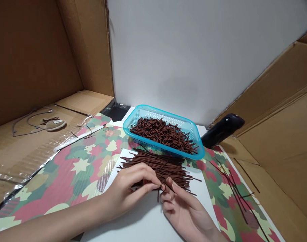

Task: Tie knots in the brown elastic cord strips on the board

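A thin brown cord [163, 187] is bent into a small loop between my two hands. My left hand [138, 183] pinches it at thumb and forefinger from the left. From the right, my right hand [181, 205] grips the same cord between thumb and fingers, its other fingers curled. One end of the cord hangs down below the left fingertips. Just beyond my hands, a pile of long straight brown cords [153, 164] lies on a white board [140, 218]; my left hand hides part of it.
A blue plastic basket [199, 153] of short brown pieces stands behind the pile. Right of it is a dark, rounded object [223, 129]. Loose cords [235, 191] lie at right. On the left are a white strip [79, 137] and a small beige item with a bow [55, 125]. Cardboard walls enclose the patterned surface.
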Available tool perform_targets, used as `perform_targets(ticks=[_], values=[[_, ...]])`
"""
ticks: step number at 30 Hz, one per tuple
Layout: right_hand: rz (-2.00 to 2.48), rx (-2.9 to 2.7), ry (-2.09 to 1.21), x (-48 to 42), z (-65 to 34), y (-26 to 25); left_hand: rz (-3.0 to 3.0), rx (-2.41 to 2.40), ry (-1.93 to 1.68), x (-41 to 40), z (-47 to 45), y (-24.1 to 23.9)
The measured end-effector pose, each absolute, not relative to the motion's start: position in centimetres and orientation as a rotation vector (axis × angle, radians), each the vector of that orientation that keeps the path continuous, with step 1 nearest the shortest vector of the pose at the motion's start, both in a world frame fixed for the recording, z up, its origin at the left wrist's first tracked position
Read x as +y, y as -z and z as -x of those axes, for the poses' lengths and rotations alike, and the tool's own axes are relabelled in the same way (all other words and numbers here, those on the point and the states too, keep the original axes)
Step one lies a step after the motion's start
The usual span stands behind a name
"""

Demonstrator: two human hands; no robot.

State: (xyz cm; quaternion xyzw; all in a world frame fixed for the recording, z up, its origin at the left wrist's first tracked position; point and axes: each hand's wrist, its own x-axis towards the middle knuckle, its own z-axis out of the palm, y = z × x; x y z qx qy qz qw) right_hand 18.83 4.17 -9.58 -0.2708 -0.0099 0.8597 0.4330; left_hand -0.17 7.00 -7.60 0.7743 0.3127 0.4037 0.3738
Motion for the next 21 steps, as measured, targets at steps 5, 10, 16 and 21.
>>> perform_targets(ticks=[5,10,16,21], values=[[0.672,-0.027,-2.134,3.9,-18.8,9.7,-2.062,0.766,-1.019,7.0,0.4,7.5],[0.758,-0.329,-2.009,3.7,-19.1,9.2,-1.927,0.844,-1.069,7.4,0.0,7.5],[1.153,-0.995,-1.508,3.1,-19.4,8.6,-1.775,0.883,-1.027,7.4,-0.2,7.4],[1.113,-1.424,-1.011,3.0,-19.2,8.4,-1.627,0.917,-0.928,7.1,-0.3,7.2]])
